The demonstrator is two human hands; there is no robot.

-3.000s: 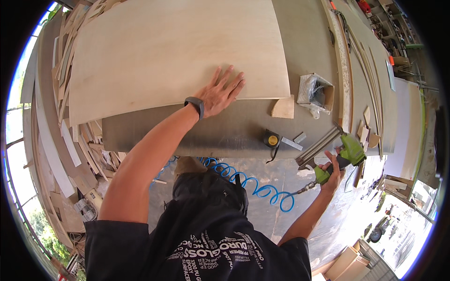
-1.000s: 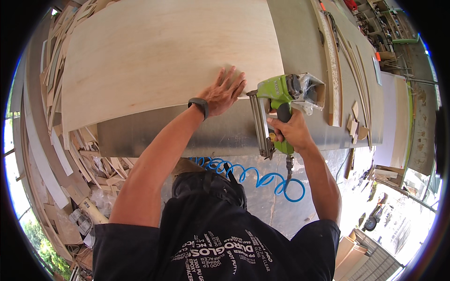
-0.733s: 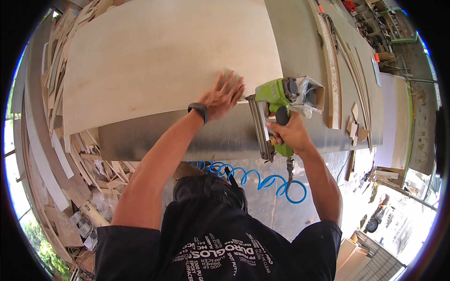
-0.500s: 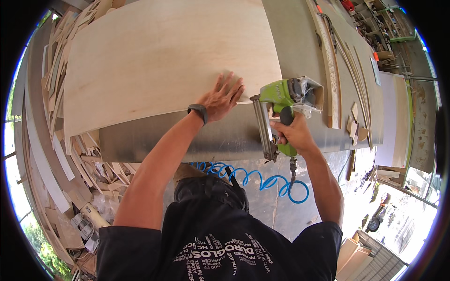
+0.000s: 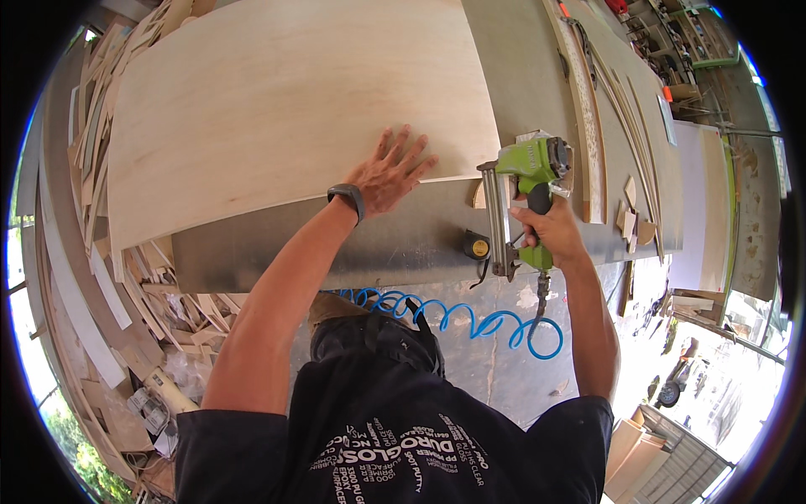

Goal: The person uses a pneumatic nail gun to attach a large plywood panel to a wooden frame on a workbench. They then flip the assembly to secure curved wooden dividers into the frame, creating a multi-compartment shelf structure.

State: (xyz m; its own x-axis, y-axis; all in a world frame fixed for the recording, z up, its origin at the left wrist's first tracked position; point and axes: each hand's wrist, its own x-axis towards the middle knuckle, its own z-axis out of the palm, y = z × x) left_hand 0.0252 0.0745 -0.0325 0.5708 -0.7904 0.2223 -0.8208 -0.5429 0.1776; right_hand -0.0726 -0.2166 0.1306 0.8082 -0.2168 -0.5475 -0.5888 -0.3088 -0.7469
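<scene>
Head view: touching plywood sheet (image 5: 294,109), gripping green nail gun (image 5: 525,160).
Resting left hand (image 5: 382,181), with fingers spread, on sheet, back from bench's (image 5: 353,244) near edge; curling right hand's (image 5: 558,231) fingers around gun handle, over that edge, right of its middle.

Worn grey floor (image 5: 495,382), grey tabletop (image 5: 525,76), cluttered shelving (image 5: 672,46) upper right, wood offcuts (image 5: 96,139) piled left, greenery (image 5: 74,445) lower left, bright daylight (image 5: 35,357) both sides.
</scene>
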